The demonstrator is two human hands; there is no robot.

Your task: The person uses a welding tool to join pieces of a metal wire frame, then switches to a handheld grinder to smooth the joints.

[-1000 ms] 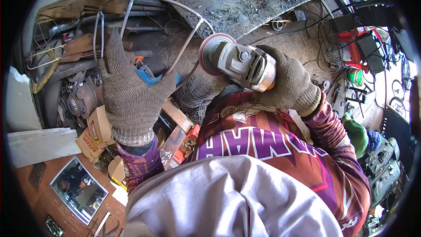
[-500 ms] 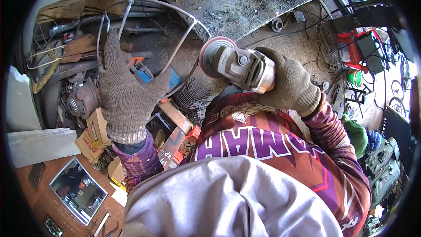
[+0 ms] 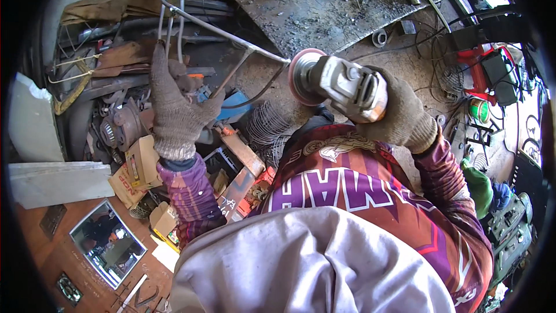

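Note:
My left hand [image 3: 179,107], in a brown knitted glove, holds a bent metal rod frame [image 3: 226,34] with welded legs. Its fingers point up along one rod, and the thumb sticks out by another; part of the grip is hidden. In my right hand [image 3: 399,110], gloved alike, is a grey angle grinder [image 3: 350,87]. The grinder's reddish-rimmed disc [image 3: 304,78] sits at the frame's right end; whether they touch I cannot tell. Below the frame stands a coil of wire [image 3: 268,124], close to my body.
Ahead lies a dirty metal work plate [image 3: 313,17] with upright rods on its far part. Scrap metal and a cardboard box [image 3: 142,162] crowd the left. A red-and-black machine [image 3: 492,72], cables and a green tin [image 3: 479,110] are at the right.
The frame has turned in my left hand, its round rim now looking nearly edge-on. In the picture, the grinder and my right hand have shifted right, along with much of the scene.

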